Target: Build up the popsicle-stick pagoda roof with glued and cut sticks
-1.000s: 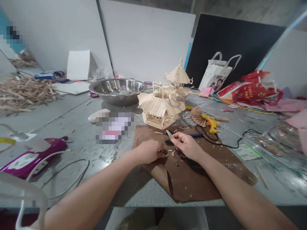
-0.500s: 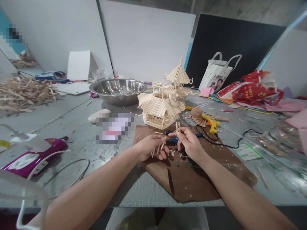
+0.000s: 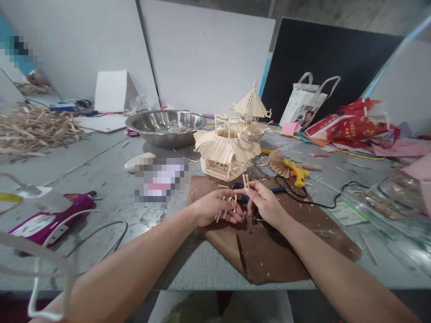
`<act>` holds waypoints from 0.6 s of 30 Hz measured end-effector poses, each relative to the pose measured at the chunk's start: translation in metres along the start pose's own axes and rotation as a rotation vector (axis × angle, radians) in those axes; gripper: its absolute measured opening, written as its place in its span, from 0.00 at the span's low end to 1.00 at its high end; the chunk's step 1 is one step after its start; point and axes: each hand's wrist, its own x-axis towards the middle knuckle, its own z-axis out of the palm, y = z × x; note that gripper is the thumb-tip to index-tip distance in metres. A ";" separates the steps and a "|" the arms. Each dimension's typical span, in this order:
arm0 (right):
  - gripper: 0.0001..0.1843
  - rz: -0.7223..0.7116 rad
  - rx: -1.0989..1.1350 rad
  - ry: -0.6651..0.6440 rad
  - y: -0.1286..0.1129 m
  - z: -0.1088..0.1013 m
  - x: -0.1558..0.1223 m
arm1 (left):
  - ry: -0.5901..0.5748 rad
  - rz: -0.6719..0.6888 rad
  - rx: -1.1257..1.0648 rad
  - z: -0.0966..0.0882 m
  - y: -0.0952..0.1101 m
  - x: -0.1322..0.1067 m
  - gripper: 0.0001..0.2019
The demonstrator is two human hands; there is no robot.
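Observation:
My left hand (image 3: 215, 207) lies palm up over the brown paper sheet (image 3: 269, 251), with several short wooden sticks (image 3: 226, 207) resting on its loosely curled fingers. My right hand (image 3: 264, 202) is right beside it, pinching two short sticks (image 3: 245, 181) upright between thumb and fingertips. Blue-handled pliers (image 3: 269, 190) lie partly hidden under my right hand. Just beyond both hands stands a pagoda model (image 3: 232, 139) built of wooden sticks.
A steel bowl (image 3: 166, 127) stands behind the model to the left, a yellow glue gun (image 3: 296, 171) with a black cord to the right. A heap of sticks (image 3: 33, 130) is far left, a magenta device (image 3: 47, 217) near left, red bags (image 3: 353, 125) and a glass jar (image 3: 393, 193) on the right.
My left hand has turned palm up with sticks in it. My right hand rose from the paper, first lifting the pinched sticks, then bringing them close to the left hand.

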 end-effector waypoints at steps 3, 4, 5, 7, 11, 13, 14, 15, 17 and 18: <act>0.11 0.015 0.026 -0.032 -0.001 0.000 0.000 | -0.012 0.003 -0.001 0.001 -0.001 0.000 0.17; 0.11 0.017 0.034 -0.041 -0.002 0.000 0.000 | -0.013 0.005 -0.001 0.001 -0.001 0.000 0.17; 0.11 0.020 0.043 -0.047 -0.002 0.001 0.000 | -0.014 0.008 -0.002 0.001 -0.001 0.000 0.17; 0.11 0.025 0.057 -0.054 -0.003 0.001 0.000 | -0.019 0.014 -0.009 0.001 -0.003 0.001 0.17; 0.11 0.040 0.077 -0.055 -0.005 0.001 0.000 | -0.044 0.020 -0.044 0.001 -0.004 0.002 0.18; 0.11 0.051 0.087 -0.055 -0.005 0.001 0.000 | -0.037 0.008 -0.061 0.002 -0.003 0.001 0.19; 0.11 0.057 0.091 -0.054 -0.005 0.000 0.000 | -0.027 0.000 -0.069 0.002 -0.003 0.001 0.19; 0.11 0.062 0.096 -0.054 -0.005 0.000 0.000 | -0.016 -0.007 -0.077 0.003 -0.002 0.001 0.19; 0.11 0.070 0.105 -0.052 -0.004 0.000 0.000 | 0.006 -0.014 -0.094 0.004 -0.001 0.000 0.18; 0.11 0.074 0.109 -0.048 -0.004 0.000 0.000 | 0.016 -0.013 -0.104 0.005 0.000 0.000 0.17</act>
